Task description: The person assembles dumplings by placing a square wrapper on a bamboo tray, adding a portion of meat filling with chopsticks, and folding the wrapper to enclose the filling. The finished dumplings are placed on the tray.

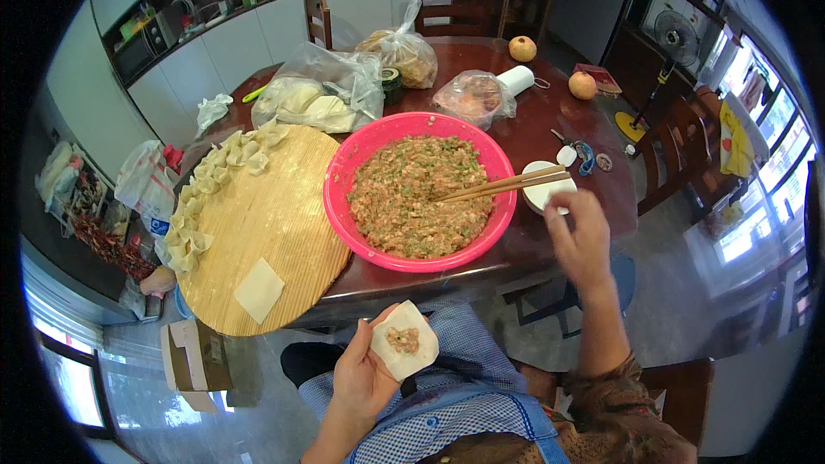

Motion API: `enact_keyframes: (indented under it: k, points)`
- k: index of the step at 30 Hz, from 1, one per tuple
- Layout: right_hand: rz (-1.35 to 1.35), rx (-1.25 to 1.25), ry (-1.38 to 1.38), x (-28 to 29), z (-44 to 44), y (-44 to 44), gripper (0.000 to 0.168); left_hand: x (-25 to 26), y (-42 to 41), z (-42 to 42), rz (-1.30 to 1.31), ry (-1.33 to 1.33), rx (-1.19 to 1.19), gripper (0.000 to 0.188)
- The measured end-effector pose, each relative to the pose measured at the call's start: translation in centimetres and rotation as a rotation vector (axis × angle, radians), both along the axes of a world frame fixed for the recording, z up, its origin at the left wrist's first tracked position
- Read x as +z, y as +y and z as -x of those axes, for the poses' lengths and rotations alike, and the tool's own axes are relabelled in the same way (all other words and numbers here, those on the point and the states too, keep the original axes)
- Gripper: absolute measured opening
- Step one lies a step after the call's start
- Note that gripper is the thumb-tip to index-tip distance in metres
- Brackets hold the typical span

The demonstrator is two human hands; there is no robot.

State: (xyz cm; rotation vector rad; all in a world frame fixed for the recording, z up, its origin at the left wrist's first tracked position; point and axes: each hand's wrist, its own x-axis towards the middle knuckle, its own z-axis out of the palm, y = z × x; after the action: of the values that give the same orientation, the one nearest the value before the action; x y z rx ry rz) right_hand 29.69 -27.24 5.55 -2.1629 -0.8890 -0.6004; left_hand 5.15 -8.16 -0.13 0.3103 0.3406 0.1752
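My left hand (366, 367) holds a dough wrapper (422, 361) flat, with a small lump of meat filling (403, 339) at its middle. My right hand (582, 238) is over the near edge of a small white round dish (549, 188), fingers bent; whether they touch it or hold anything is unclear. Left of it stands a pink plastic basin (419, 265) of minced meat filling with green bits (412, 187). Wooden chopsticks (509, 184) lean on its rim, tips in the filling. A single wrapper (260, 290) lies on the round wooden board (277, 219), and folded dumplings (216, 167) line its left edge.
Behind the basin are a plastic bag of wrappers (322, 106), a tied plastic bag of food (403, 55), a dark jar (390, 85) and another plastic bag (474, 98). Keys (561, 137) and pomegranates (582, 85) lie on the table's right. A cardboard box (193, 357) stands on the floor.
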Motion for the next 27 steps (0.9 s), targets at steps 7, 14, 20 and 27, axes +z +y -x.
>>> enact_keyframes:
  k: [7,14,20,27]
  points:
    - [0.572,0.036,0.062,-1.2,-5.2,-1.4,0.036,-0.4,-0.7,-1.5,0.063,0.044,-0.111,0.052]
    - [-0.162,0.305,0.091,-0.8,1.7,-1.0,0.040,-0.2,-0.2,-1.0,0.079,-0.021,-0.057,0.061]
    - [0.292,0.965,0.045,-2.4,10.9,5.5,0.059,0.2,-0.6,-1.2,0.111,-0.051,-0.109,0.059]
    - [0.369,1.017,-0.103,-3.4,12.3,6.6,0.057,0.9,0.0,-0.3,0.002,-0.065,-0.080,0.057]
